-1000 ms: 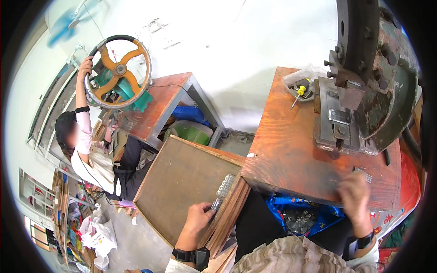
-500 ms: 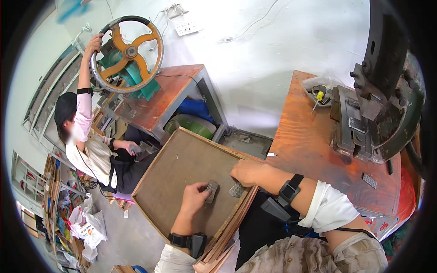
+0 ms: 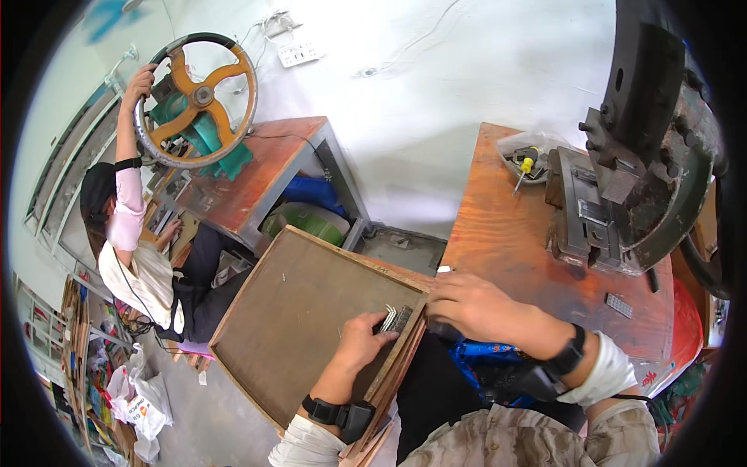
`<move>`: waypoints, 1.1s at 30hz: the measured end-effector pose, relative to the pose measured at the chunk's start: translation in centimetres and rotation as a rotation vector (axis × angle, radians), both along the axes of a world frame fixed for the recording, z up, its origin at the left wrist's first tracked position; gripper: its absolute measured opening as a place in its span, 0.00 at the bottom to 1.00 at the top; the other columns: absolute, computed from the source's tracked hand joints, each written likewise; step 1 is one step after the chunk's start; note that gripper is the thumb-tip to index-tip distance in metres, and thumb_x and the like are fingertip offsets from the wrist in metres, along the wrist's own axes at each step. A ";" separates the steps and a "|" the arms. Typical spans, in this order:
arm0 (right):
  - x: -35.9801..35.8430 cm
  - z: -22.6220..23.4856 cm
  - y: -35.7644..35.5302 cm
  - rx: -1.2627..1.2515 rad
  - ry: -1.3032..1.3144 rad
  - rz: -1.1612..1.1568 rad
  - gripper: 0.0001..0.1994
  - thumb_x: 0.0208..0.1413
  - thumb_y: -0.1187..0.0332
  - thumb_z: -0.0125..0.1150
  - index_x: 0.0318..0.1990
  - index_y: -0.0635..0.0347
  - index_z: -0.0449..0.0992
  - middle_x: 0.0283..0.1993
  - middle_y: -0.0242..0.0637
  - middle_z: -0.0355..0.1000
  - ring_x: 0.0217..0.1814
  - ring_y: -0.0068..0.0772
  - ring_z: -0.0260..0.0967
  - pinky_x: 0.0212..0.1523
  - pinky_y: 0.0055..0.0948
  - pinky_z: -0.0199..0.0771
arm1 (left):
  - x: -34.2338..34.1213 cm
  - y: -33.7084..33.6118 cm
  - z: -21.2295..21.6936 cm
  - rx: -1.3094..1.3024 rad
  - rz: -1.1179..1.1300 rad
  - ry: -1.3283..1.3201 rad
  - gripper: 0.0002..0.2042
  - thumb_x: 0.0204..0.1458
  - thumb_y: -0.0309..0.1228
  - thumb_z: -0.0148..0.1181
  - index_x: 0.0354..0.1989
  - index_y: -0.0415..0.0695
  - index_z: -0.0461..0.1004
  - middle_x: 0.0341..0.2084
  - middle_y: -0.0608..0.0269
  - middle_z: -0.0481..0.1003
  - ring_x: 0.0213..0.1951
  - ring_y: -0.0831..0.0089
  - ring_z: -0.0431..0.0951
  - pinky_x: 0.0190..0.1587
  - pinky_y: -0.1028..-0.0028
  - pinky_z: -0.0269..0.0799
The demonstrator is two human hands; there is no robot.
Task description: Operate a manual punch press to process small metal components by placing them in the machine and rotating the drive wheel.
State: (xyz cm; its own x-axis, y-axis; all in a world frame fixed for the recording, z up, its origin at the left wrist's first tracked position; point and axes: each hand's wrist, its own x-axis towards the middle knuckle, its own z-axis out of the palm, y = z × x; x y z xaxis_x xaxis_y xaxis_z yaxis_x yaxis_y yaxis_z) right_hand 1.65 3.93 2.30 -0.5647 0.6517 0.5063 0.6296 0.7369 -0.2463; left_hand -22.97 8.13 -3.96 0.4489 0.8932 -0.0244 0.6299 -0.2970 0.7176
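While the left hand [image 3: 359,338] pinches metal strips [image 3: 395,318] over a wooden tray [image 3: 296,311], the right hand [image 3: 475,305] lies flat on an orange bench [image 3: 513,241].

Both wrists wear black bands, with rolled white sleeves over a camouflage-patterned garment at the lap.

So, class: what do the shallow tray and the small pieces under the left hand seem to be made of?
Tray: likely wood, matte brown board with paler raised edge strips. Small pieces at the left hand: probably metal, grey and shiny, thin flat strips in a stack.
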 end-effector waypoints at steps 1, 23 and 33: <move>1.4 1.2 -2.0 -0.038 0.031 -0.032 0.07 0.44 0.71 0.58 0.34 0.58 0.75 0.36 0.35 0.71 0.43 0.39 0.68 0.43 0.36 0.70 | 0.1 0.2 0.0 -0.031 -0.001 -0.032 0.16 0.41 0.27 0.65 0.41 0.39 0.76 0.34 0.47 0.75 0.37 0.49 0.75 0.42 0.62 0.70; 23.3 -1.0 -23.4 -0.100 0.234 -1.140 0.13 0.42 0.69 0.66 0.36 0.63 0.77 0.36 0.44 0.72 0.44 0.48 0.67 0.47 0.39 0.68 | 15.3 -3.2 7.2 -0.077 -0.358 -0.199 0.19 0.35 0.25 0.67 0.40 0.35 0.76 0.30 0.56 0.79 0.30 0.73 0.78 0.37 0.73 0.74; 21.4 -0.6 -21.9 -0.457 0.212 -1.219 0.20 0.39 0.65 0.68 0.41 0.63 0.73 0.37 0.47 0.73 0.44 0.52 0.69 0.45 0.41 0.70 | 27.3 -8.4 4.7 0.287 -0.390 -0.081 0.14 0.39 0.31 0.63 0.36 0.41 0.75 0.29 0.51 0.74 0.36 0.50 0.75 0.38 0.57 0.71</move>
State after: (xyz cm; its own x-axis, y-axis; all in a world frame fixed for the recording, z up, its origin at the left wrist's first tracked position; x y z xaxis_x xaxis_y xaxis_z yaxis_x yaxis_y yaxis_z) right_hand 23.01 -17.97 1.71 0.5651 0.8175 0.1113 0.7445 -0.4472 -0.4957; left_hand 4.29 -0.29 0.73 0.7418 0.6236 0.2469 0.3777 -0.6926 0.6146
